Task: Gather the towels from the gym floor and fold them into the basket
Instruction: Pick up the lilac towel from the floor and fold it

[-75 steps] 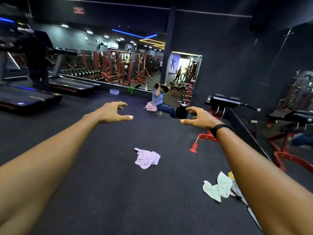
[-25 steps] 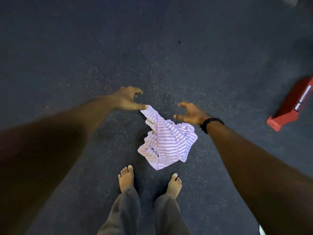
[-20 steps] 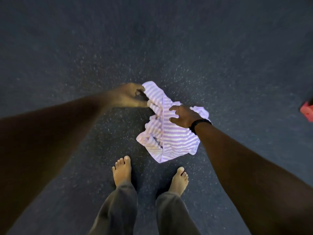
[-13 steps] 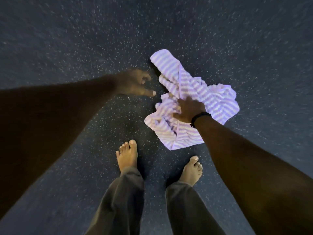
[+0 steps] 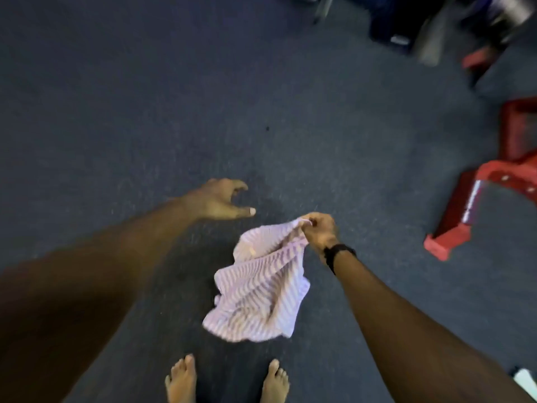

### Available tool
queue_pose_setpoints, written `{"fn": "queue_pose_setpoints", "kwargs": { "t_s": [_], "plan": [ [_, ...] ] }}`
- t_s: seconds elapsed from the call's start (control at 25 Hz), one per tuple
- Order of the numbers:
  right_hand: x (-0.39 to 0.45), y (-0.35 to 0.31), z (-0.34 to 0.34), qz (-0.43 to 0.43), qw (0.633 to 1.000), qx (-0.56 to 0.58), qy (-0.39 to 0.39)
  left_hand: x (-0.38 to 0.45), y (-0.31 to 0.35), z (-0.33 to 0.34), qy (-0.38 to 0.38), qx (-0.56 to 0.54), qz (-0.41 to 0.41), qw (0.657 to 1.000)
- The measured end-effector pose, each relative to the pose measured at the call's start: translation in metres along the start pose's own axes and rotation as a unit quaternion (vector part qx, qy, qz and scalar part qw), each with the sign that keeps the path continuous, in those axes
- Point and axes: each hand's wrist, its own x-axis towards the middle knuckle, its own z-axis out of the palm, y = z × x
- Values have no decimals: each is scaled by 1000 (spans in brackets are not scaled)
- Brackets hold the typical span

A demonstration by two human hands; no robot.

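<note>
A pink-and-white striped towel (image 5: 258,289) hangs crumpled from my right hand (image 5: 318,232), which pinches its top edge, a black band on the wrist. The towel is lifted off the dark gym floor (image 5: 145,97) and dangles above my bare feet. My left hand (image 5: 220,200) hovers just left of the towel's top, fingers spread and curled, holding nothing. No basket is in view.
The red steel base of a gym machine (image 5: 476,207) stands on the floor at the right. Blurred dark equipment (image 5: 421,21) sits at the top right. A pale scrap of cloth (image 5: 526,382) shows at the bottom right corner. My bare feet (image 5: 226,379) are at the bottom.
My right hand has closed on the striped towel and raised it off the floor. My left hand has drawn away from it, and my head has risen.
</note>
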Motion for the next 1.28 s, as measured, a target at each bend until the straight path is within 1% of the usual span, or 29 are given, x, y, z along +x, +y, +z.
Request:
{"fn": "queue_pose_setpoints", "kwargs": {
  "t_s": [0.04, 0.12, 0.2, 0.24, 0.28, 0.36, 0.48, 0.6, 0.68, 0.8, 0.88, 0.96, 1.12, 1.2, 1.24, 1.28],
  "plan": [
    [-4, -33, -40, -18, 1000, 16, -8, -23, 27, -15, 0, -5, 8, 1000],
    [-23, -97, -123, -54, 998, 41, 10, -56, 88, -75, 46, -2, 64, 997],
    [-51, -148, -197, -75, 996, 49, 14, -85, 134, -117, 74, 9, 104, 992],
    [-70, -174, -237, -91, 994, 44, 28, -102, 159, -139, 97, 26, 121, 988],
    [-92, -198, -276, -103, 993, 38, 47, -118, 183, -158, 104, 31, 135, 985],
    [-140, -238, -350, -126, 987, 17, 101, -162, 239, -197, 120, 45, 191, 973],
    [-223, -279, -444, -148, 966, -25, 211, -220, 319, -238, 130, 58, 272, 952],
    [-323, -306, -514, -147, 933, -74, 320, -285, 392, -259, 137, 75, 372, 915],
    [-398, -316, -550, -133, 903, -95, 397, -333, 438, -265, 135, 83, 436, 886],
    [-506, -313, -591, -96, 858, -115, 491, -395, 493, -258, 114, 100, 505, 850],
    [-570, -301, -606, -70, 839, -129, 525, -426, 525, -244, 93, 96, 534, 835],
    [-646, -287, -614, -34, 811, -141, 566, -470, 559, -216, 75, 100, 579, 806],
    [-802, -250, -612, 25, 749, -168, 640, -571, 614, -138, 20, 106, 661, 742],
    [-870, -230, -604, 62, 731, -177, 657, -614, 632, -95, -11, 115, 691, 713],
    [-913, -216, -595, 89, 717, -175, 669, -642, 642, -63, -27, 124, 711, 692],
    [-951, -205, -585, 111, 708, -177, 675, -666, 649, -35, -42, 128, 722, 678]
  ]
}}
